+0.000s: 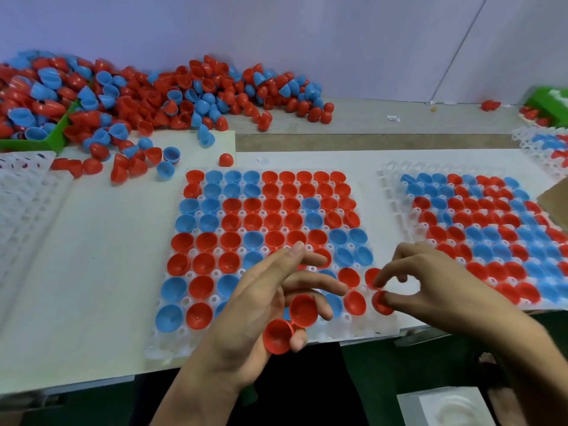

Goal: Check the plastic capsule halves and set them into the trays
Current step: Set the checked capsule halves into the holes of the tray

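- Right now my left hand holds two red halves low in its curled fingers, open sides up, while its upper fingers stretch out over the tray.
- My right hand pinches one red half by the rim between thumb and fingertip, just above the near right corner of that tray, beside the last filled cups.
- Most cups in this tray already carry red or blue halves, open side up; the near row on the right looks unfilled, so I judge the tray is close to done.
- A second tray lies to the right, filled with both colours, and the loose pile sits well back on the tabletop.
- These halves look like thin, stiff, glossy plastic shells, so I judge them very light and a bit slippery; a hard squeeze could flex or crack a rim.
- Best hold, I think, is a light pinch across the rim, one fingertip inside and the thumb outside, which also keeps the dome pointing down for the cup.
- Dropped from any height, a half would likely bounce or tip out, so I would seat it gently.
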